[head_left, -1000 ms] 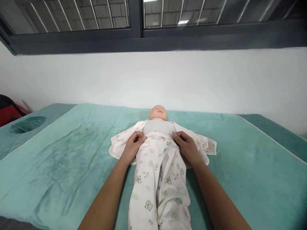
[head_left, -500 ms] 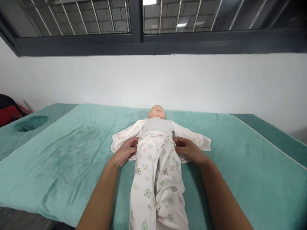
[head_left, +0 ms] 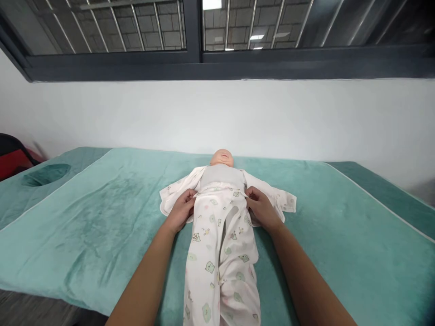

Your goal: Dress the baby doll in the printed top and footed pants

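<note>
A baby doll lies on its back on a teal padded bed, its head toward the wall. White printed baby pants cover its legs up to the waist, with a slit down the crotch. A white baby shirt lies spread open under its torso, sleeves out to both sides. My left hand pinches the waistband at the doll's hip on the left. On the opposite side my right hand pinches the waistband too. The pants' lower ends run out of view.
The teal bed cover spreads to both sides, with a face hole at its left end. A red and black item sits at the far left. Behind the bed stand a white wall and a dark-framed barred window.
Both hands have moved slightly up toward the doll's chest, drawing the waistband with them. The fingers now pinch the band's edges more plainly. The pant leg on the right has shifted inward.
</note>
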### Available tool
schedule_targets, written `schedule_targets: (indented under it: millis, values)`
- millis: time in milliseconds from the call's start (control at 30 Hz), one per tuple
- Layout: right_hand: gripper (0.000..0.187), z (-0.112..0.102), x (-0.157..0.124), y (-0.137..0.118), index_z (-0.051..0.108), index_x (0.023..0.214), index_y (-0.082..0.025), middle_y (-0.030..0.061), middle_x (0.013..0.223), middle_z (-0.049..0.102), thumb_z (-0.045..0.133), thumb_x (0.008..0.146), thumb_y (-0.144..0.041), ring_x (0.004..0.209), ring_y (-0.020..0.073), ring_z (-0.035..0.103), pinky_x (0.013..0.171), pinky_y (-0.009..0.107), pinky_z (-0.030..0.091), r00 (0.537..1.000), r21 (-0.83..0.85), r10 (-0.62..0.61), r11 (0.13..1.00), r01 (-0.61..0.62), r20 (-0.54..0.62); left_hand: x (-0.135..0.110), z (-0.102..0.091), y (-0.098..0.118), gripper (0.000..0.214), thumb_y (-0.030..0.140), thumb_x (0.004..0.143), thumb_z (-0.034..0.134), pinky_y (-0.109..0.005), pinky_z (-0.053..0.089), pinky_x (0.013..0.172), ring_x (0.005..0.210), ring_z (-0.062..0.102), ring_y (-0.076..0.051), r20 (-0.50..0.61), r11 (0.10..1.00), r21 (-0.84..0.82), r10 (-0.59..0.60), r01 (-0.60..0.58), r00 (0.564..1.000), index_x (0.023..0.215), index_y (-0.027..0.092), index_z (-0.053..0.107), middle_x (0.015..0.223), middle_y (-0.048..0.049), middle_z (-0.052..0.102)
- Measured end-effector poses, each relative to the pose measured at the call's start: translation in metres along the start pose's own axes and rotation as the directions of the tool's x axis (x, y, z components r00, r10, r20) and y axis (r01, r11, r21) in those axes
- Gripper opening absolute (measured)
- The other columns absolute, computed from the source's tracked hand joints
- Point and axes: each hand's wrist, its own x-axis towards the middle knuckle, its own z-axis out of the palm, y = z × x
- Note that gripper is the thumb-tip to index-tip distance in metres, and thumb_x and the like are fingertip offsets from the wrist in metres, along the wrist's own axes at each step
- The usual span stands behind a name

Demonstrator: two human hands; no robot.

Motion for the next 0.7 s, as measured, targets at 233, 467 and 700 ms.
schedule_targets:
  millis: [233, 467, 700]
  values:
    - [0.023, 0.008, 0.002, 0.005, 0.048, 0.084, -0.025, -0.0071, 0.069, 0.054, 0.061, 0.067, -0.017, 0.057, 0.0115, 0.044, 0.055, 0.023, 0.033, 0.998, 0.214, -0.030, 0.976, 0.041, -0.056, 0.008, 0.006, -0.010, 0.023, 0.018, 0.070, 0.064, -0.017, 0.025, 0.047, 0.049, 0.038, -0.006, -0.082, 0.996, 0.016, 0.084, -0.083, 0.993, 0.075, 0.021, 0.042, 0.060, 0.0090, 0.045]
    - [0.022, 0.003, 0.004, 0.009, 0.048, 0.083, -0.024, -0.0066, 0.072, 0.055, 0.057, 0.068, -0.012, 0.059, 0.0109, 0.045, 0.056, 0.022, 0.034, 0.999, 0.244, -0.046, 0.969, 0.047, -0.011, 0.014, 0.002, -0.017, 0.023, 0.005, 0.063, 0.058, -0.016, 0.027, 0.048, 0.050, 0.041, -0.005, 0.023, 0.984, -0.136, 0.120, -0.115, 0.993, 0.073, 0.020, 0.043, 0.062, 0.0083, 0.048]
    - [0.022, 0.008, -0.001, 0.001, 0.050, 0.080, -0.023, -0.0065, 0.073, 0.059, 0.067, 0.068, -0.015, 0.062, 0.0118, 0.051, 0.059, 0.023, 0.037, 1.000, 0.369, -0.001, 0.930, -0.007, 0.019, 0.011, 0.003, -0.010, 0.026, 0.008, 0.063, 0.067, -0.017, 0.030, 0.050, 0.051, 0.042, -0.006, 0.047, 0.973, -0.210, 0.112, -0.100, 0.993, 0.072, 0.019, 0.046, 0.062, 0.0082, 0.047]
